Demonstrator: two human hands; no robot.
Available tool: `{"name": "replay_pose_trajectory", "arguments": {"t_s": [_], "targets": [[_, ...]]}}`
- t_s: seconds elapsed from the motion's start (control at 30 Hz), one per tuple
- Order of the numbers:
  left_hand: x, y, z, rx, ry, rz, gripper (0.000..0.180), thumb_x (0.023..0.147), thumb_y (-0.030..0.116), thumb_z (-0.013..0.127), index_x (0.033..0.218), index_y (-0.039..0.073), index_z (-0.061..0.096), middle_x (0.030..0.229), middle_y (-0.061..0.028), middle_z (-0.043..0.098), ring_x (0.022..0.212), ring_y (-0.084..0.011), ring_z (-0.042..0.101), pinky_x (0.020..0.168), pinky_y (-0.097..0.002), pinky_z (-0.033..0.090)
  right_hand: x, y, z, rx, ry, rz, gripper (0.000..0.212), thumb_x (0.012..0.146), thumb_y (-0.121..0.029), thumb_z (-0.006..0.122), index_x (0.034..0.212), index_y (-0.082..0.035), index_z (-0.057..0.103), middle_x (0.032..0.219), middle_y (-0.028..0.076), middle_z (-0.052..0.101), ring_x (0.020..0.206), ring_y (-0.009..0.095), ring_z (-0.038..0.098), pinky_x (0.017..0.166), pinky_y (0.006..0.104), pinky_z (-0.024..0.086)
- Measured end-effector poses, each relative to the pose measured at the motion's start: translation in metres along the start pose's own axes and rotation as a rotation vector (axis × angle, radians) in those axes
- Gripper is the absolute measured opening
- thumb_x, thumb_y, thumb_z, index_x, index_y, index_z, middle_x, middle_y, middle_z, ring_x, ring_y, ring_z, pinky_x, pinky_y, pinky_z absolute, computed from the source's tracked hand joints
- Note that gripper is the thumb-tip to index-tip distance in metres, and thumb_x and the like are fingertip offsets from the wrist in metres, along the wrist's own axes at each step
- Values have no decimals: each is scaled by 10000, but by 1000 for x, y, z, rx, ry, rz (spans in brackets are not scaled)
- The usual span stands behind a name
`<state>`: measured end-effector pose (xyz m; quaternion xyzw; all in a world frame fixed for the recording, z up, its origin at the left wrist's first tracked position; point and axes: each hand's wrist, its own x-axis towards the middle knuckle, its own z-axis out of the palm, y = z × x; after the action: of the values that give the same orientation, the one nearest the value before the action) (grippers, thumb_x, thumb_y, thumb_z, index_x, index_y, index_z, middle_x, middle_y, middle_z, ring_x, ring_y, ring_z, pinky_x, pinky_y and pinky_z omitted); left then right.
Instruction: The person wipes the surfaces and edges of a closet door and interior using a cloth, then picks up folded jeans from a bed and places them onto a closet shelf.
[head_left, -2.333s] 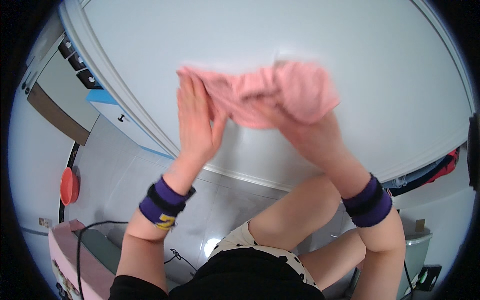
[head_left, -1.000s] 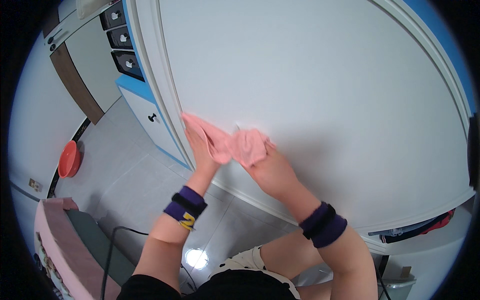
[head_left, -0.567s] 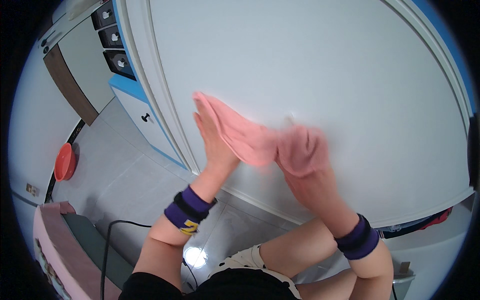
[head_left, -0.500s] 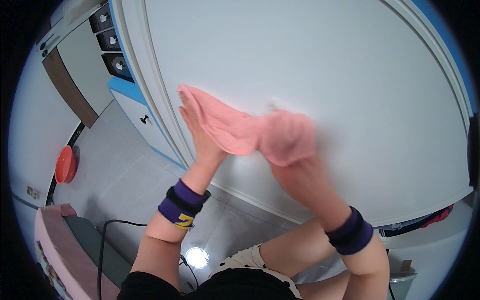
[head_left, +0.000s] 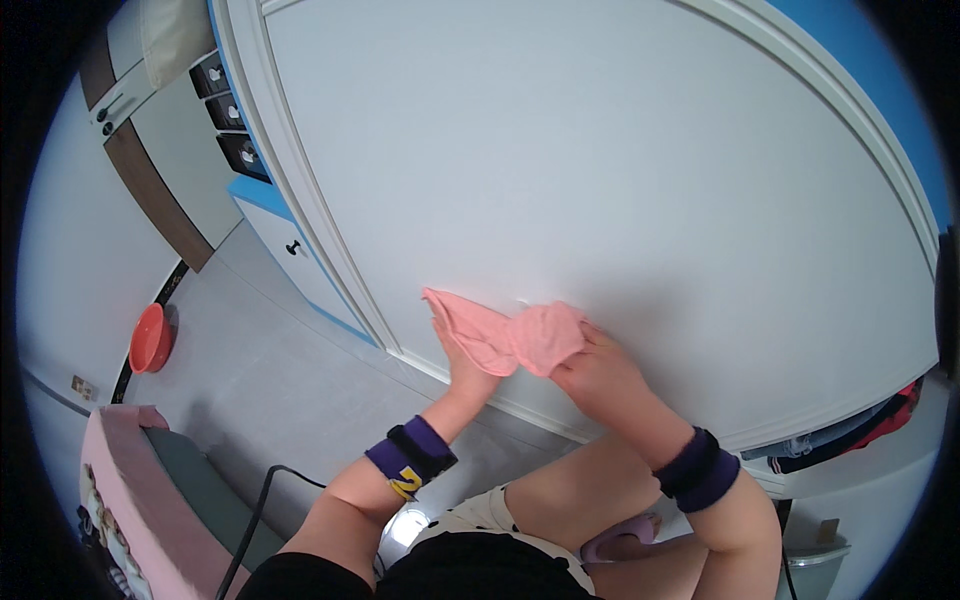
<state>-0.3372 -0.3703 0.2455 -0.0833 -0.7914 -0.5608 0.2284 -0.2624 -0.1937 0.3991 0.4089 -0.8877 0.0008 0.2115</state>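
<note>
A pink cloth [head_left: 547, 338] is stretched between my two hands in front of the large white door panel [head_left: 560, 150], low down on it. My left hand [head_left: 468, 370] has the cloth's left part over its palm and fingers, so most of the fingers are hidden. The bunched right part is gripped by my right hand [head_left: 605, 378], its fingers curled round the edge. Both wrists wear purple bands with black straps. Just above the cloth, a small pale spot shows on the panel.
On the left stands a white cabinet [head_left: 285, 240] with a black knob, below black drawers [head_left: 240, 155]. An orange-red basin [head_left: 150, 340] is on the grey tiled floor. Lower left are a pink-edged piece of furniture [head_left: 120, 480] and a black cable [head_left: 262, 500]. Folded clothes [head_left: 850, 440] show at right.
Both hands and the cloth sit lower in the picture, and the left hand is further right. The right hand, blurred before, now appears sharp. The view has shifted a little.
</note>
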Motion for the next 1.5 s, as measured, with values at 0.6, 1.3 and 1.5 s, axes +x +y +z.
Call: {"name": "replay_pose_trajectory", "arguments": {"t_s": [0.6, 1.3, 1.5], "targets": [[16, 78, 47, 475, -12, 116, 748, 679, 353, 693, 1122, -36, 233, 1045, -109, 319, 993, -220, 364, 944, -340, 260, -73, 28, -38, 52, 246, 22, 257, 691, -49, 537, 932, -66, 624, 999, 70, 593, 1011, 254, 519, 888, 347, 413], [34, -137, -40, -447, 37, -23, 464, 785, 478, 534, 955, 51, 469, 908, -64, 533, 850, -211, 524, 752, -367, 422, 57, -18, 129, 203, -14, -250, 182, 689, -91, 549, 840, -45, 639, 900, 37, 611, 995, 227, 525, 895, 287, 406], [-44, -169, 21, -12, -254, -146, 539, 800, 389, 503, 1214, 56, 414, 1255, -93, 428, 1174, -254, 356, 1035, -388, 173, 1, -18, 186, 147, -161, -297, 174, 676, -103, 558, 824, -60, 639, 871, 14, 604, 933, 207, 537, 842, 285, 431]]}}
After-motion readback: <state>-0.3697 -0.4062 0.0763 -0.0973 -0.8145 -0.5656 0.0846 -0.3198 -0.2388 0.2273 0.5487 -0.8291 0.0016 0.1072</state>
